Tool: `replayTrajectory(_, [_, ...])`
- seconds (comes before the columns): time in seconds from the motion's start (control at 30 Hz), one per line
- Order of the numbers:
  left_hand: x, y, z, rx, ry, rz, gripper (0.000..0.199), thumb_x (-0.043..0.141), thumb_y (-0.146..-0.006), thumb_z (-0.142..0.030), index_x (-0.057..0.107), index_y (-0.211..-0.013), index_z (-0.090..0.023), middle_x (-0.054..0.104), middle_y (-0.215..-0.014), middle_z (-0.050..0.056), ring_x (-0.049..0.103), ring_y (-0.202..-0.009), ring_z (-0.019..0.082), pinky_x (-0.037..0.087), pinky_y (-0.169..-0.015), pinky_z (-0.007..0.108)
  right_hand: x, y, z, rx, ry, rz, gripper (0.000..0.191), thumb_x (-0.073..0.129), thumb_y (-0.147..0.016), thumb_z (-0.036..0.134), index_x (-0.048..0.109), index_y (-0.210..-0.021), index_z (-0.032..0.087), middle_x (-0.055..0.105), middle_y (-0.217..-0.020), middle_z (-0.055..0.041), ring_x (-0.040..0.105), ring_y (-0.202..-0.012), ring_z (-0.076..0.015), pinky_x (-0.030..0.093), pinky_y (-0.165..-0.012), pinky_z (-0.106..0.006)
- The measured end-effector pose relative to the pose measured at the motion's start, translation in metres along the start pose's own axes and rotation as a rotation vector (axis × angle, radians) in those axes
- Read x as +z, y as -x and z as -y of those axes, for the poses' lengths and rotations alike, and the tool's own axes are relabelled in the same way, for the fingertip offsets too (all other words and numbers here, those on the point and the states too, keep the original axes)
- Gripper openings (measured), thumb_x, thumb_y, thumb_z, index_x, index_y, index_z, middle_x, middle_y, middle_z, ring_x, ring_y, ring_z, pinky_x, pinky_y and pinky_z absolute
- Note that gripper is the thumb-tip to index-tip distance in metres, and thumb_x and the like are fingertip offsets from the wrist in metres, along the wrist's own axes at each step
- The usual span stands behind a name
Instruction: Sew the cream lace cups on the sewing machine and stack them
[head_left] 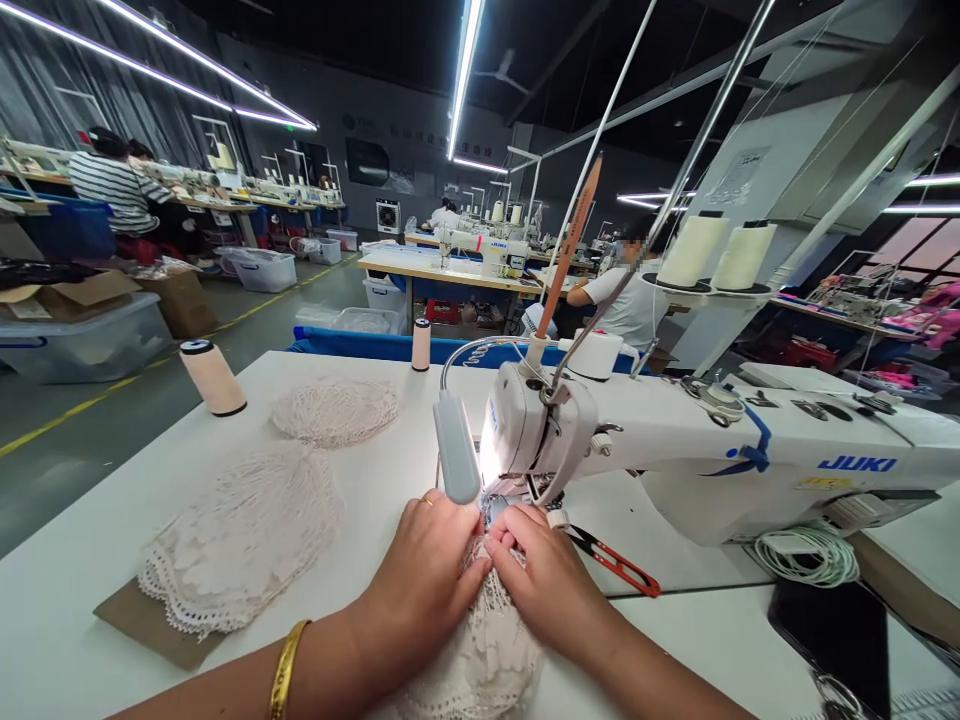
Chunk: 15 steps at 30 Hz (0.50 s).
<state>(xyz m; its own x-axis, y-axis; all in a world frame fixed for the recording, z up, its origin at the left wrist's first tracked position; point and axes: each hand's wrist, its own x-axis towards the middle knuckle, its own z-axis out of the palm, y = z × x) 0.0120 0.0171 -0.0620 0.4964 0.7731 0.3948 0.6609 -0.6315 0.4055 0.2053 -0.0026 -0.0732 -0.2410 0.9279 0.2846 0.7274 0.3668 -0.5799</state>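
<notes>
I see a dark ceiling (409, 50) with bright strip lights (466, 62), grey curtains (161, 85) on the left, a dark far wall (300, 110), a grey floor (315, 300) crossed by a yellow line (135, 380), rows of worktables (442, 272) beyond, and a window (922, 250) at far right

On the counter (375, 600), the sewing machine (675, 440) stands right, the snips (616, 562) beneath its arm. Two lace piles (247, 530) lie left, one beyond the other; two thread spools (213, 378) stand near the far edge.
</notes>
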Motion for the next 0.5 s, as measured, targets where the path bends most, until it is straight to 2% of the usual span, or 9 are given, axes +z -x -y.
replayTrajectory(0.1, [0.002, 0.001, 0.001, 0.18, -0.105, -0.124, 0.018, 0.055, -0.096, -0.008, 0.065, -0.089, -0.021, 0.068, -0.092, 0.006, 0.057, -0.085, 0.024, 0.039, -0.078, 0.038, 0.004, -0.003, -0.001, 0.018, 0.086, -0.04, 0.021, 0.051, -0.102, 0.02, 0.051, -0.083, 0.026, 0.069, -0.087, -0.0039, 0.064, -0.085, -0.0251, 0.046, -0.07, -0.033])
replayTrajectory(0.2, [0.002, 0.001, 0.003, 0.305, -0.12, -0.097, 0.03, 0.052, -0.103, -0.007, 0.066, -0.081, -0.021, 0.069, -0.081, 0.003, 0.057, -0.078, 0.021, 0.038, -0.076, 0.037, 0.005, -0.002, -0.004, 0.015, 0.125, -0.072, 0.017, 0.053, -0.104, 0.021, 0.054, -0.087, 0.026, 0.071, -0.089, -0.0036, 0.066, -0.083, -0.0241, 0.045, -0.067, -0.031])
replayTrajectory(0.33, [0.002, 0.0, 0.007, 0.297, -0.138, -0.057, 0.028, 0.055, -0.105, -0.009, 0.068, -0.082, -0.02, 0.071, -0.083, 0.004, 0.06, -0.079, 0.023, 0.037, -0.075, 0.037, 0.003, 0.005, -0.008, -0.086, 0.194, -0.108, 0.012, 0.051, -0.104, 0.019, 0.057, -0.097, 0.026, 0.071, -0.091, -0.0043, 0.065, -0.079, -0.0236, 0.044, -0.064, -0.033])
replayTrajectory(0.43, [0.002, 0.001, 0.008, 0.284, -0.14, -0.041, 0.03, 0.054, -0.105, -0.009, 0.067, -0.08, -0.019, 0.072, -0.083, 0.003, 0.06, -0.079, 0.022, 0.038, -0.076, 0.037, 0.0, 0.01, -0.008, -0.181, 0.228, -0.075, 0.017, 0.047, -0.107, 0.017, 0.061, -0.103, 0.025, 0.069, -0.095, -0.0059, 0.064, -0.081, -0.0244, 0.047, -0.069, -0.035])
replayTrajectory(0.5, [0.003, 0.001, 0.007, 0.282, -0.139, -0.036, 0.03, 0.053, -0.105, -0.008, 0.066, -0.08, -0.019, 0.073, -0.086, 0.003, 0.061, -0.081, 0.022, 0.038, -0.076, 0.037, -0.002, 0.012, -0.006, -0.221, 0.243, -0.044, 0.022, 0.044, -0.108, 0.015, 0.062, -0.099, 0.025, 0.068, -0.096, -0.0064, 0.063, -0.082, -0.0241, 0.048, -0.071, -0.035])
